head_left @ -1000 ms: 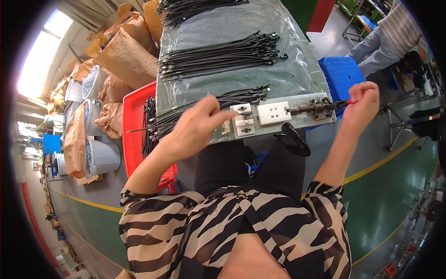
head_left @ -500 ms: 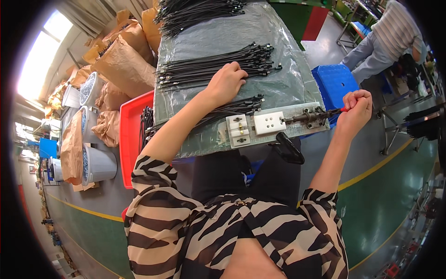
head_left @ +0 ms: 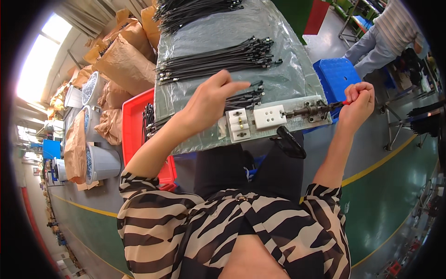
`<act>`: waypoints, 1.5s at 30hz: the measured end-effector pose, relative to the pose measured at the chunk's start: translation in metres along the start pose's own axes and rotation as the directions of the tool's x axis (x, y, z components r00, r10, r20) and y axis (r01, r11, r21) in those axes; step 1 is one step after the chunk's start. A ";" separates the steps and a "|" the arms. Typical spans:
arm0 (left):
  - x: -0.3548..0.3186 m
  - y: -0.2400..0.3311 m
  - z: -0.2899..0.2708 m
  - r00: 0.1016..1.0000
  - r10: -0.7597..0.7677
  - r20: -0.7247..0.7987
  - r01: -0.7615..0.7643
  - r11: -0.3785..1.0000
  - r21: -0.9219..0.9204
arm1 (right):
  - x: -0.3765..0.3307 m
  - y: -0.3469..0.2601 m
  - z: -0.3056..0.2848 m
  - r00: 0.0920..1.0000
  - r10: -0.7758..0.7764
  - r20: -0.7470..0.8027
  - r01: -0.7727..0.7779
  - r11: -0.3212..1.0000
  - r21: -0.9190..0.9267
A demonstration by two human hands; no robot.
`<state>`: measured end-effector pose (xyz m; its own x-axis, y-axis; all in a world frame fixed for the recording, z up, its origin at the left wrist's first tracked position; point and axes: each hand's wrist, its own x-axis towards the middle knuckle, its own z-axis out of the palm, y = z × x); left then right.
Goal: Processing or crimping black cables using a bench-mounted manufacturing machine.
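I see the right hand point(head_left: 358, 101) clamped on the red handle point(head_left: 344, 102) of the jig point(head_left: 269, 116), near right. Well apart, the left hand point(head_left: 205, 100) hovers over the near black cables point(head_left: 247, 97); its grip I can't tell.

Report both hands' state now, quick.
Left hand: index finger extended near the closest black cables; grip cannot be told.
Right hand: closed on the red handle of the toggle clamp.

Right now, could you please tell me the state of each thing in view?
Right grip: closed on the red-tipped lever
Left grip: one digit extended; holding unclear
Middle cable bundle: lying flat
Four-holed white block: apart from the slotted block
Red tray: holding cables
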<state>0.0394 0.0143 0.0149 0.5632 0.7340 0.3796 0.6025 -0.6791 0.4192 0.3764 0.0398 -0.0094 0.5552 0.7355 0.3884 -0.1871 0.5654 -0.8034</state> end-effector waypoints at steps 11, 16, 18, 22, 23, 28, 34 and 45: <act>-0.089 0.010 0.009 0.988 -0.027 0.155 0.026 1.000 0.008 | -0.019 0.008 0.001 1.000 0.015 -0.017 -0.016 1.000 -0.020; -0.097 0.013 0.005 0.982 -0.020 0.187 0.013 0.999 0.039 | -0.025 0.010 0.001 0.999 0.038 -0.009 -0.038 0.999 -0.002; -0.099 0.011 0.004 0.982 -0.010 0.191 0.002 0.999 0.042 | -0.023 0.012 -0.003 0.997 0.068 -0.022 -0.067 0.997 0.035; -0.098 0.002 0.007 0.979 0.042 0.197 -0.047 0.999 0.019 | -0.010 0.011 -0.025 0.981 0.184 -0.067 -0.167 0.966 0.197; -0.101 -0.001 0.008 0.980 0.050 0.191 -0.052 0.999 0.006 | -0.012 0.012 -0.024 0.978 0.194 -0.076 -0.175 0.964 0.198; -0.106 0.002 0.004 0.979 0.019 0.205 -0.027 0.999 0.039 | -0.021 0.012 -0.012 0.984 0.168 -0.059 -0.155 0.971 0.182; -0.098 0.002 0.009 0.975 -0.011 0.222 0.002 0.999 0.042 | -0.076 0.018 0.033 0.979 -0.172 0.110 0.204 0.860 -0.467; -0.088 0.007 -0.007 0.992 -0.002 0.125 -0.005 0.999 0.052 | -0.048 0.009 0.024 0.993 -0.102 0.062 0.117 0.924 -0.364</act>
<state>-0.0098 -0.0548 -0.0099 0.6285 0.7284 0.2728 0.6283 -0.6822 0.3739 0.3284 0.0191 -0.0244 0.5201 0.6959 0.4952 0.1869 0.4730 -0.8610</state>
